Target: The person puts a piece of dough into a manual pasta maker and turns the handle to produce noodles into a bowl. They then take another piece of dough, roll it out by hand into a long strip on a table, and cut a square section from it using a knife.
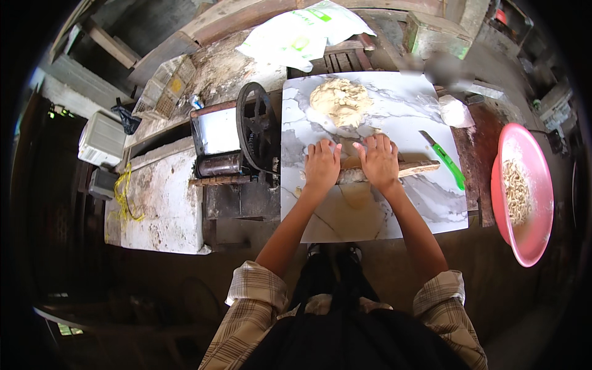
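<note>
A rough wooden rolling stick (419, 168) lies crosswise on a grey-and-white marbled board (431, 206). My left hand (322, 165) rests over the stick's left part, palm down, fingers stretched away from me. Beside it my right hand (378, 163) lies over the stick in the same way, its thumb pointing toward the left one. A thin tan patch (348, 213) spreads on the board under and in front of the stick; I cannot tell whether it is rolled dough. Beyond my fingertips sits a pale lump of dough (340, 100). To the right lies a green-handled knife (449, 161).
Left of the board stands a hand-cranked roller machine (219, 163) with a dark wheel (254, 126). A pink basin (539, 163) holding pale strips is at the right. A white bag (308, 34) lies behind, and a small plastic bag (455, 112) touches the board's right side.
</note>
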A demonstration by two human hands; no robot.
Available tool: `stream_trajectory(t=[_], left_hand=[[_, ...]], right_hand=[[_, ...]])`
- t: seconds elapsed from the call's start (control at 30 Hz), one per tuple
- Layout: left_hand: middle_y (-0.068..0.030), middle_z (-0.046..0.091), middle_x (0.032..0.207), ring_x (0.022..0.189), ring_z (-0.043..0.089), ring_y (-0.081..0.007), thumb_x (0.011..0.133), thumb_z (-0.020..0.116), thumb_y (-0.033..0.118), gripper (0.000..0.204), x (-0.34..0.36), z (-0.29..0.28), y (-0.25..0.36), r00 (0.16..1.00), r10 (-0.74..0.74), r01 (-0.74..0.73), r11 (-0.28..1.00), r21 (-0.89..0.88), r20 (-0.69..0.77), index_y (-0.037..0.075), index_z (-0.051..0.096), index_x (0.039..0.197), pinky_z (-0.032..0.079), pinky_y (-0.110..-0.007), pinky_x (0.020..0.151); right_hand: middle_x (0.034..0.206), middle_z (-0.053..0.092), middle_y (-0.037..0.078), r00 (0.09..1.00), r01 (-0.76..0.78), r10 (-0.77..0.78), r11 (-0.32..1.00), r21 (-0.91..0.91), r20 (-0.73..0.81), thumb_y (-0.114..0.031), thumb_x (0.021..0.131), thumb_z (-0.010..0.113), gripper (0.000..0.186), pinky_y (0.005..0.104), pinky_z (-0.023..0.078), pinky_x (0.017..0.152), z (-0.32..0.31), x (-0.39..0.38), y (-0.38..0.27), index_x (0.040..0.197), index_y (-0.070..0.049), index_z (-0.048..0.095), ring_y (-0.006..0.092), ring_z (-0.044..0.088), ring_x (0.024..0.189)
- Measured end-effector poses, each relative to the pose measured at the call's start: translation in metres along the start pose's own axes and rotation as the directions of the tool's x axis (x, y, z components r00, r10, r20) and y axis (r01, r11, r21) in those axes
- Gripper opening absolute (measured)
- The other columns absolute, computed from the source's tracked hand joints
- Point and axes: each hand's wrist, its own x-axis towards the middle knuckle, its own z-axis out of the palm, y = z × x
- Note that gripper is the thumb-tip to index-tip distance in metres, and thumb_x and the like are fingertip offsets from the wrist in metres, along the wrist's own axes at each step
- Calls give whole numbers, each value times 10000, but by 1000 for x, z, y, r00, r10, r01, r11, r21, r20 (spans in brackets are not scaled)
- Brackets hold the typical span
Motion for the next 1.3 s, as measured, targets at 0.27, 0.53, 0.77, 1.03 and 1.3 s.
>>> stream_trajectory(t=[0.27, 0.53, 0.77, 1.03, 1.3], left_hand=[[-241, 346, 1411, 1373, 231, -356, 954, 416, 268, 559, -68, 11, -2, 979, 188, -181, 980, 83, -82, -91, 301, 1367, 158, -539, 1104], [-266, 251, 1458, 1397, 169, -364, 959, 390, 267, 595, -5, 16, -7, 992, 112, -102, 983, 150, -59, -117, 234, 1385, 105, -547, 1114], [-256, 255, 1461, 1401, 175, -343, 955, 398, 274, 604, -52, 16, 5, 986, 137, -126, 986, 107, -98, -102, 226, 1396, 96, -546, 1116], [-259, 279, 1449, 1394, 196, -345, 966, 364, 256, 573, -35, 10, 9, 992, 99, -82, 977, 195, -82, -111, 242, 1387, 60, -560, 1113], [-267, 330, 1419, 1377, 238, -351, 938, 393, 222, 556, -63, 19, 10, 979, 117, -88, 982, 169, -168, -138, 294, 1350, 85, -539, 1124]], right_hand=[[1292, 510, 209, 959, 224, -224, 974, -18, -174, -389, 952, 434, 533, 404, 354, 1045, -3, -69, 4, 1253, 46, 497, 307, 445, 1261], [1337, 468, 211, 949, 237, -251, 967, -92, -192, -377, 955, 432, 535, 423, 297, 1081, 7, 5, 13, 1259, 60, 488, 282, 379, 1312], [1363, 444, 193, 967, 230, -238, 969, -92, -90, -386, 942, 442, 568, 430, 250, 1108, 2, -43, 13, 1296, 58, 446, 267, 333, 1345], [1296, 512, 204, 963, 234, -233, 972, -12, -134, -336, 953, 440, 491, 407, 287, 1093, -7, -28, 15, 1234, 58, 519, 270, 391, 1307], [1274, 539, 177, 963, 257, -260, 965, -55, -66, -318, 951, 432, 446, 410, 268, 1101, -3, -47, 16, 1171, 43, 576, 260, 415, 1288]])
